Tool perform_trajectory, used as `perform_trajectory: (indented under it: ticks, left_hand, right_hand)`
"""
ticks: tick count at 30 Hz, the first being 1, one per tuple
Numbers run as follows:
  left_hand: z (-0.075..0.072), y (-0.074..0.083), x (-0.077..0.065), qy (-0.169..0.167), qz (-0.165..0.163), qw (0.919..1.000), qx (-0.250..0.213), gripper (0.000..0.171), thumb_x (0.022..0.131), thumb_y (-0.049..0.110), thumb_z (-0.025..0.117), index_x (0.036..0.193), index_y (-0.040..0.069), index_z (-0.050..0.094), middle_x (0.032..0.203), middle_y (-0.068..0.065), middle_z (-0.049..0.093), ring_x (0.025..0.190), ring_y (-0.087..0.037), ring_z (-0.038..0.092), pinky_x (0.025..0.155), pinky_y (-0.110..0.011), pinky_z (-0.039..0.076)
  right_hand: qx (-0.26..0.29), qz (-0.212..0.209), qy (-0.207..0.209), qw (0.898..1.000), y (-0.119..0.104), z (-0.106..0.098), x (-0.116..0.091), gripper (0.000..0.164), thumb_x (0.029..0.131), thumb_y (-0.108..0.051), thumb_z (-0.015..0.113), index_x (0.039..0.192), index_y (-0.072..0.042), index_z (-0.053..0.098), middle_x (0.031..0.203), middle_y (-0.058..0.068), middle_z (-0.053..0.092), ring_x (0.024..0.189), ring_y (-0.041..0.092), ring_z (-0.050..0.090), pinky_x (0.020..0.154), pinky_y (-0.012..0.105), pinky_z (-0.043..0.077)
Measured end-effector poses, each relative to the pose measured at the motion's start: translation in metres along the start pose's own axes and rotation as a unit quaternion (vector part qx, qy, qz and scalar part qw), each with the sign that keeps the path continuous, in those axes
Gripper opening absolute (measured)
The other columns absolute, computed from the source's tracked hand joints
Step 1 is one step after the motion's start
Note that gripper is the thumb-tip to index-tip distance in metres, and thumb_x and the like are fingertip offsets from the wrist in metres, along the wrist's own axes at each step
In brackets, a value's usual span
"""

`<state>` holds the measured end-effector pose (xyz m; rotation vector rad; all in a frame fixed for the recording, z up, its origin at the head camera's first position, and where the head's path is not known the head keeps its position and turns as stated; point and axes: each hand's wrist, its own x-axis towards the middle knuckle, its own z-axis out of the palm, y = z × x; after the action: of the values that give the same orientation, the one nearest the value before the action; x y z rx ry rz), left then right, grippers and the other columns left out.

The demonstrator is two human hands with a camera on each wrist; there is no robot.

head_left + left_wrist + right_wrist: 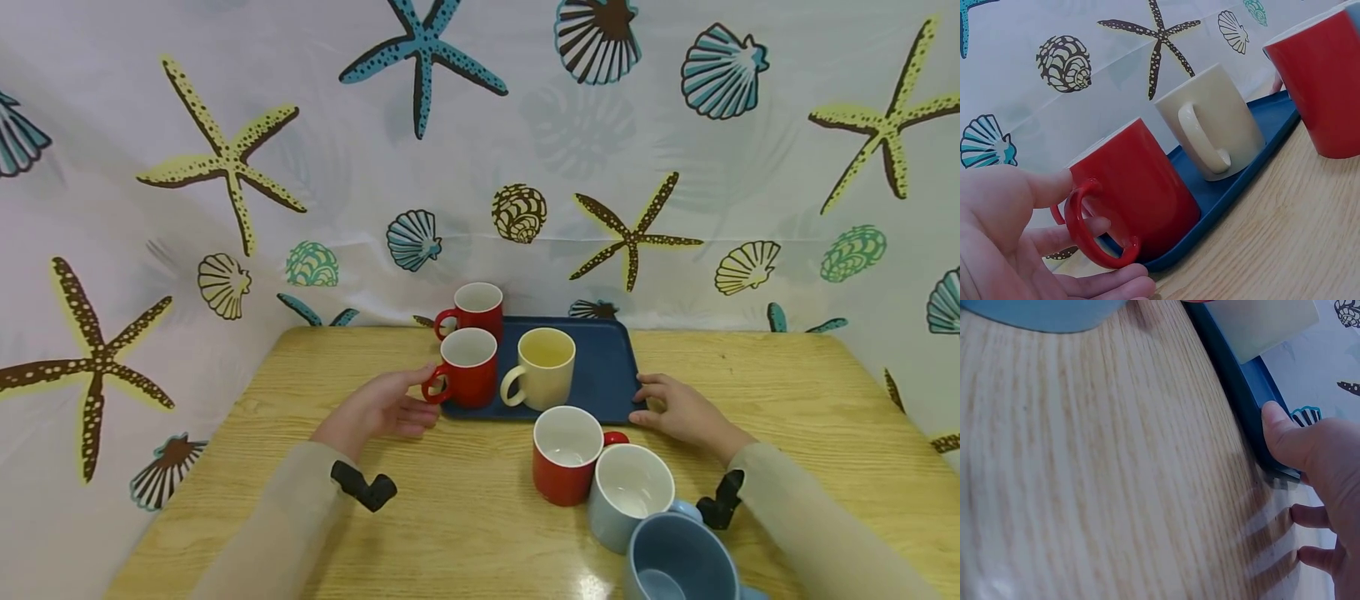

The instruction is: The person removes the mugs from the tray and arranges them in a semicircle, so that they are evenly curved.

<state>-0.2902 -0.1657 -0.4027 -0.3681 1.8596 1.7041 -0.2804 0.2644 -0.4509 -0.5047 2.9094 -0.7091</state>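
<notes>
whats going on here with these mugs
A person's left hand holds the front red mug by its handle at the left end of a blue tray. The right hand touches the tray's right edge. A cream mug stands on the tray, and a second red mug stands behind the front one. Off the tray, on the table, stand a third red mug, a light blue mug and a darker blue mug.

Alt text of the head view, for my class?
A left hand holds a red mug by its handle on a blue tray, a cream mug beside and another red mug behind; the right hand touches the tray's edge. Three mugs stand nearer on the table.
</notes>
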Motion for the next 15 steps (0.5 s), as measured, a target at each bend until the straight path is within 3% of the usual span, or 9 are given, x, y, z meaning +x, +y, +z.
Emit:
perform_trajectory:
  ticks: [5, 15]
  left_hand:
    - [0.0026, 0.0009, 0.0007, 0.02, 0.001, 0.9998, 0.005, 0.06, 0.089, 0.052, 0.054, 0.13, 0.009, 0.048, 0.121, -0.023, 0.052, 0.107, -0.033, 0.054, 0.092, -0.044, 0.044]
    - [0.0081, 0.0022, 0.003, 0.055, 0.017, 0.9983, 0.004, 0.06, 0.089, 0.047, 0.057, 0.133, 0.007, 0.045, 0.117, -0.023, 0.053, 0.101, -0.033, 0.057, 0.088, -0.045, 0.047]
  right_hand:
    - [0.002, 0.005, -0.001, 1.0, -0.001, 0.0004, 0.0, 0.041, 0.085, -0.04, 0.066, 0.111, -0.008, 0.065, 0.142, 0.016, 0.038, 0.13, 0.04, 0.031, 0.102, 0.056, 0.027]
    - [0.001, 0.006, -0.001, 1.0, -0.0014, 0.0004, -0.0017, 0.042, 0.085, -0.04, 0.065, 0.111, -0.007, 0.065, 0.142, 0.017, 0.037, 0.13, 0.04, 0.031, 0.102, 0.057, 0.027]
